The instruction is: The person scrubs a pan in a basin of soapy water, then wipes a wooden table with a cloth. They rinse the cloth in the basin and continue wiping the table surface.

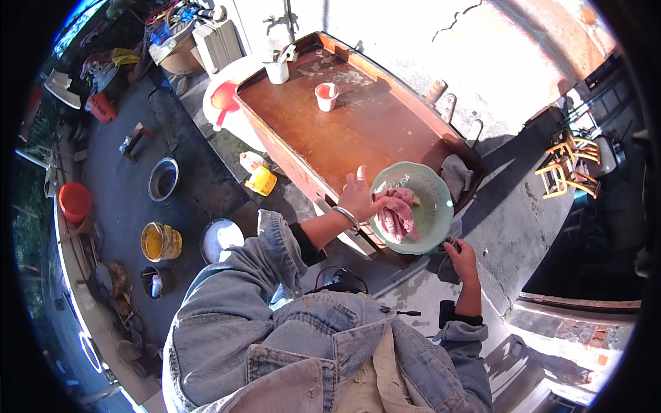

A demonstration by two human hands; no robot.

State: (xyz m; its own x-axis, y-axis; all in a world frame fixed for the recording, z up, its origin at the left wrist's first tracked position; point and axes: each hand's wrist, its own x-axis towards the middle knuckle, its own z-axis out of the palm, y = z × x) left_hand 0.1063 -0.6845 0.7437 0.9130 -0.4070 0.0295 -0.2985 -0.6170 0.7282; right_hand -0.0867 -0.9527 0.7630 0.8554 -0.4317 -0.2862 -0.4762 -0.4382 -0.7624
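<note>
A pale green scalloped basin [436,206] sits at the near right end of a reddish-brown raised-rim table [310,134]. Inside it lies a wet-looking pink cloth [397,211], with something small and yellowish beside it. My left hand [361,199], a silver bangle on its wrist, is at the basin's left rim with fingers spread; its thumb side overlaps the cloth's edge. Beyond the basin's lower right rim, my right hand [462,258] grips a dark grey cloth [444,266]. A grey rag [455,175] rests in the table's corner, right of the basin.
A white cup [327,98] and a white container of utensils [277,71] stand on the table. Left of it on the ground are a yellow jug [261,180], a metal basin [163,179], a yellow-stained bucket [161,241] and a red bucket [75,202]. Wooden chairs [568,160] are at far right.
</note>
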